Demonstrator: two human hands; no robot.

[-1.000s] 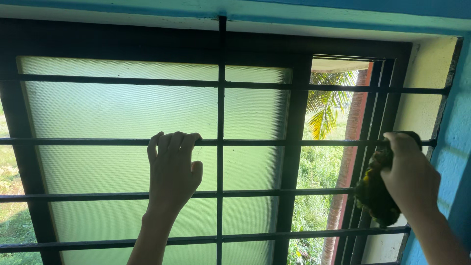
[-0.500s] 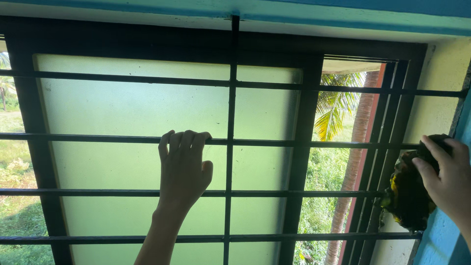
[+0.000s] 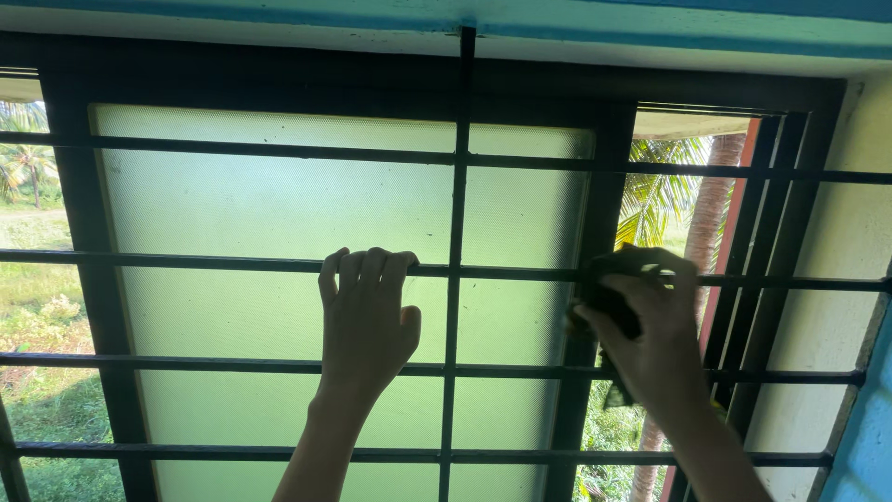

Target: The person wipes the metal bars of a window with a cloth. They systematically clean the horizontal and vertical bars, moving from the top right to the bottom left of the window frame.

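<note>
Right hand [image 3: 655, 339] now leftward, fingers clamped on dark cloth [image 3: 609, 302]; left hand [image 3: 367, 321] fingers hooked over bar [image 3: 186, 261].

A dark window grille [image 3: 520, 273] of horizontal bars and one upright bar carries everything here. The left hand [image 3: 368, 321] hooks its fingers over the middle bar, left of the upright. The right hand [image 3: 655, 335] presses a dark cloth [image 3: 609, 297] against the same bar, at the dark window frame [image 3: 595, 232].

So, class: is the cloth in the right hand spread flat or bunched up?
Bunched up: the dark cloth is wadded inside the right hand, pressed against the window grille.
</note>
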